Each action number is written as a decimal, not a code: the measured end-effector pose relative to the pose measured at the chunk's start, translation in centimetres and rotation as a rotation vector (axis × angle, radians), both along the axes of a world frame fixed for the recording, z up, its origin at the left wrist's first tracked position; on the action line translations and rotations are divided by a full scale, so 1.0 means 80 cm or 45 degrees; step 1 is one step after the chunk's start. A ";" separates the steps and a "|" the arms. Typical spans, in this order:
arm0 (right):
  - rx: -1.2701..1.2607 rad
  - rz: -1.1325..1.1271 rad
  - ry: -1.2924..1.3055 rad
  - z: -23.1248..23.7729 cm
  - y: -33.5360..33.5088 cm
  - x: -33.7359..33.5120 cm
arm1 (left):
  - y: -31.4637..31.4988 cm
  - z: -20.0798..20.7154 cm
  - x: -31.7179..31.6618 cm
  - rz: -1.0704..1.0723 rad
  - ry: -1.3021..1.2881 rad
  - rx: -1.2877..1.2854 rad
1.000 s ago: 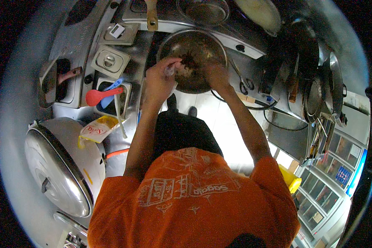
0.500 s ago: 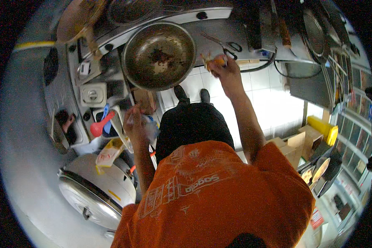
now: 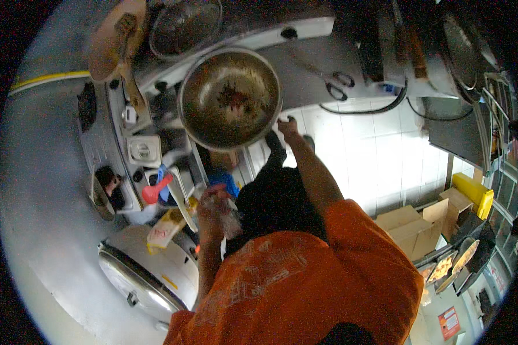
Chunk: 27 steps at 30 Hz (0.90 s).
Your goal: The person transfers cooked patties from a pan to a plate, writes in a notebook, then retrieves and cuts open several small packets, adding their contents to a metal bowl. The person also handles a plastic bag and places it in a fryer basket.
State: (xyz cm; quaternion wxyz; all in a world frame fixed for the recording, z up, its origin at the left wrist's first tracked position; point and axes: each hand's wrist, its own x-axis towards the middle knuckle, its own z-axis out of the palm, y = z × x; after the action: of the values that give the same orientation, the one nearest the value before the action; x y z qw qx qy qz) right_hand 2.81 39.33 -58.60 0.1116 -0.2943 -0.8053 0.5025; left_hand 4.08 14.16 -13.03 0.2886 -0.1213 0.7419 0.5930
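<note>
A large round metal wok point(image 3: 198, 123) stands ahead of me, with a small heap of dark reddish-brown bits point(image 3: 233, 99) at its middle. My right hand point(image 3: 289, 127) is just off the wok's near right rim, its fingers curled; what they hold, if anything, cannot be made out. Low on the left, my left hand point(image 3: 212, 210) is closed on a crumpled clear plastic bag point(image 3: 230, 219), somewhat smeared by motion. Scissors with dark handles point(image 3: 338, 86) lie on the metal counter to the right of the wok.
Left of the wok are a lidded steel container point(image 3: 144, 150), a red scoop point(image 3: 155, 191) and a large lidded pot point(image 3: 141, 276). A wooden board point(image 3: 106, 46) and a sieve-like round pan point(image 3: 184, 26) lie beyond. Cardboard boxes point(image 3: 406, 230) stand at right.
My right hand has come down and left to the wok's rim; the orange-and-white thing it held is no longer visible. My left hand has moved slightly nearer me with the bag.
</note>
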 end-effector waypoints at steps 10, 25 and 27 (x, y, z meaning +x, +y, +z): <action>-0.213 0.279 0.117 0.494 0.167 0.041 | 0.023 -0.023 -0.025 0.126 0.123 0.288; 0.270 0.643 -0.124 0.657 0.161 -0.290 | 0.040 0.017 -0.084 0.172 0.048 0.373; 0.525 0.572 0.179 0.672 0.176 -0.263 | 0.033 0.012 -0.087 0.231 0.074 0.447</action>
State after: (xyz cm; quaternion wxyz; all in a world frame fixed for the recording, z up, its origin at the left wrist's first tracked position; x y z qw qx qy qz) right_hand -18.21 53.41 -4.86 0.1104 -0.0449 -0.9254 0.3596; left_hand -2.88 16.81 -12.09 0.2293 -0.1182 0.6211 0.7401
